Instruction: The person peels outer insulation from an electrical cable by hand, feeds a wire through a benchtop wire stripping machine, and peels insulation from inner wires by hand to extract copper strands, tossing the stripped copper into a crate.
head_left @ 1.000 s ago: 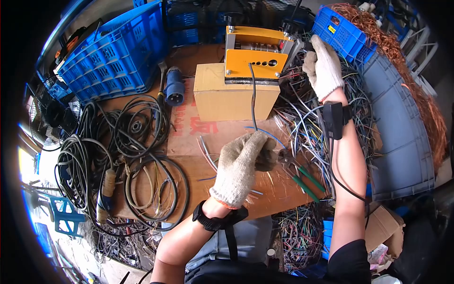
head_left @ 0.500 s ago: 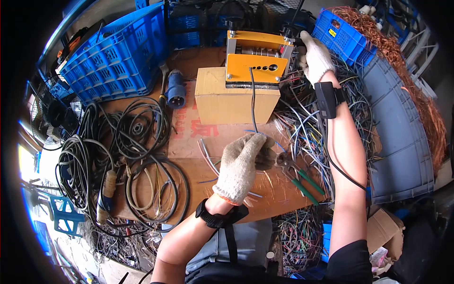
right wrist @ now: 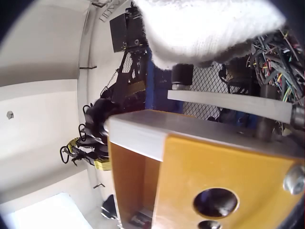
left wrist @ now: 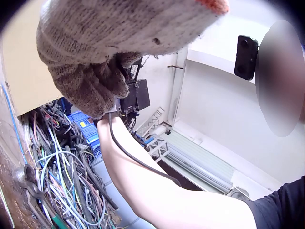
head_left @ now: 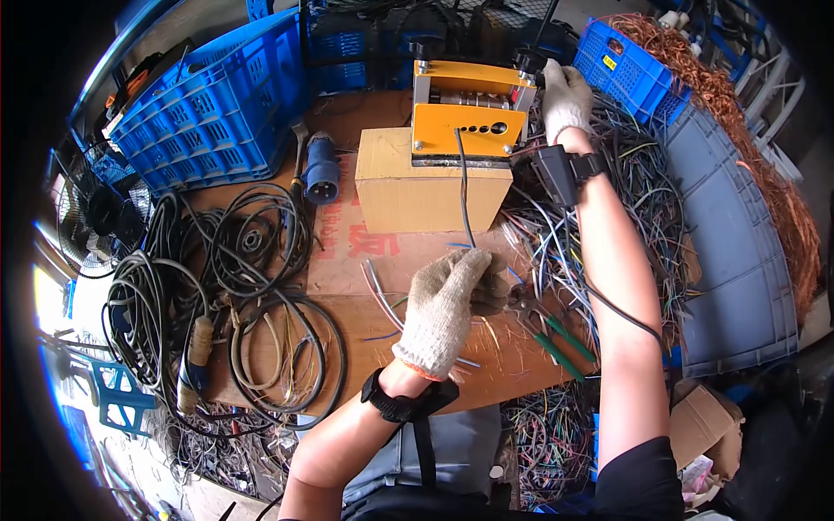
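A yellow wire-stripping machine [head_left: 469, 127] stands on a wooden block [head_left: 433, 193]. One black cable [head_left: 464, 193] runs from a small hole in its front plate down to my left hand [head_left: 443, 306], whose gloved fingers pinch the cable's lower part. My right hand [head_left: 566, 100], also in a white knitted glove, is at the machine's right side. In the right wrist view its fingers are round the black handle [right wrist: 182, 75] of the metal crank arm [right wrist: 228, 102]; most of the grip is hidden behind the glove. Green-handled pliers [head_left: 556, 339] lie right of my left hand.
Coiled black cables [head_left: 252, 234] and a blue plug [head_left: 322, 169] lie at left, before a blue crate [head_left: 208, 104]. A heap of wires [head_left: 634, 182] fills the right side, beside a grey bin [head_left: 734, 234]. Copper strands [head_left: 651, 39] overflow a blue basket [head_left: 621, 65].
My right hand has swung up and to the left beside the machine, turning the crank. My left hand keeps its pinch on the cable and has hardly moved.
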The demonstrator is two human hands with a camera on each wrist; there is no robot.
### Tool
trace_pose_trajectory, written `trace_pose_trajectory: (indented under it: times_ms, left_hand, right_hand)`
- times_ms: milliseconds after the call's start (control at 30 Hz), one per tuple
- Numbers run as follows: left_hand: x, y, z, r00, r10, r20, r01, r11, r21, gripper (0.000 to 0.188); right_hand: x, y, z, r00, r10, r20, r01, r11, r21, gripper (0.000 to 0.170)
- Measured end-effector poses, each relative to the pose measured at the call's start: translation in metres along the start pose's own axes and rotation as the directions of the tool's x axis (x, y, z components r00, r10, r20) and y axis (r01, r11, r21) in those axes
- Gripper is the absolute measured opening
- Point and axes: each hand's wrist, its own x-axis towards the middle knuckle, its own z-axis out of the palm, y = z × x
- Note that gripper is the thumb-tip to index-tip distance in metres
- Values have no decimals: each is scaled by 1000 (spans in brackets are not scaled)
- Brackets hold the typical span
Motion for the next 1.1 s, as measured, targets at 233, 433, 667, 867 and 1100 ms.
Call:
trace_pose_trajectory:
  times_ms: [233, 433, 667, 867, 1100]
  left_hand:
    - [3, 11, -6, 1000, -8, -13, 8, 999, 31, 35]
    - [12, 8, -6, 1000, -18, 21, 17, 999, 42, 35]
    - [17, 5, -6, 999, -41, 18, 40, 998, 48, 35]
    - [15, 10, -4, 1000, -15, -1, 15, 999, 50, 34]
    - [26, 6, -7, 1000, -13, -10, 13, 997, 73, 32]
  right_hand:
    - [-4, 61, 17, 990, -68, 120, 72, 997, -24, 45]
    - [-11, 73, 8, 961, 60, 270, -47, 997, -54, 52]
    - [-28, 52, -1, 934, 89, 346, -96, 995, 1, 53]
    - [-39, 82, -12, 913, 93, 397, 34, 953, -300, 53]
    - [-75, 67, -32, 907, 165, 388, 21, 901, -433, 50]
